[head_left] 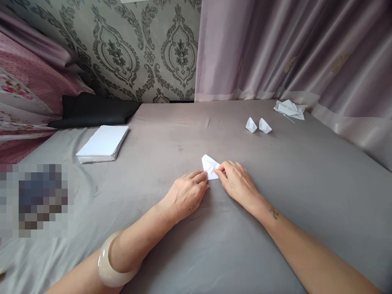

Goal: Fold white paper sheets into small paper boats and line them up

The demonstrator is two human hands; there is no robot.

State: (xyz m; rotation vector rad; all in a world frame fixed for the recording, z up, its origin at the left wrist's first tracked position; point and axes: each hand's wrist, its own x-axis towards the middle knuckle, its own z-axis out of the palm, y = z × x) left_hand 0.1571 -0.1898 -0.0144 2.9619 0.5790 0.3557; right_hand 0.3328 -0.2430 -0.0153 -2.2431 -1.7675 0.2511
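A small folded sheet of white paper (210, 164) lies on the grey cloth in the middle, between my two hands. My left hand (189, 188) rests at its lower left corner, fingers closed together over the edge. On the right side, my right hand (237, 176) pinches the paper between thumb and forefinger. Fold lines cross the paper's face, and its lower corners are partly hidden under my fingertips. Farther back to the right stand two small folded paper boats, a left one (251, 125) and a right one (265, 126), apart from my hands.
A stack of white paper (103, 141) sits at the left. Behind it lies a black folded cloth (98, 109). More folded white paper (290, 108) and a thin pale blue stick (289, 119) are at the far right, near the curtain (257, 49). A blurred patch covers the left edge.
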